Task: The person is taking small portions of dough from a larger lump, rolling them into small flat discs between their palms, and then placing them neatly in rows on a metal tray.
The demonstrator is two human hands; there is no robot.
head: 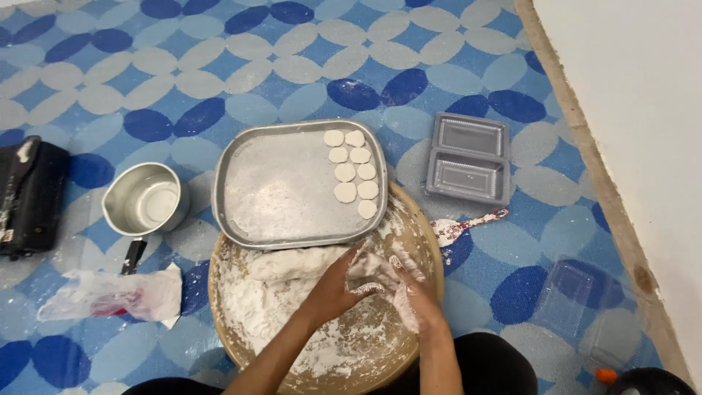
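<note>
The floor (307,66) is covered in a blue sheet patterned with pale and dark petal shapes, and a plain white wall (643,110) runs down the right edge of the frame. At lower centre sits a round wooden board (227,307), heavily dusted with flour. A rounded metal tray (285,183) rests partly on the board's upper edge, holding two short columns of small flat dough discs (351,172) along its right side.

A metal saucepan (142,199) stands left of the tray, with a dark bag (29,194) at the far left and a crumpled plastic bag (110,295) below it. Right of the tray lies a clear two-compartment plastic container (469,157), and a patterned spoon (468,223) lies just beside the board's right rim.

Both forearms reach up from the bottom edge. The left hand (338,281) and right hand (409,289), both floured, meet over the board's right half, fingers curled together around a small piece of dough (369,269), pressing it between them. A longer dough roll (296,263) lies on the board just left of the hands.
</note>
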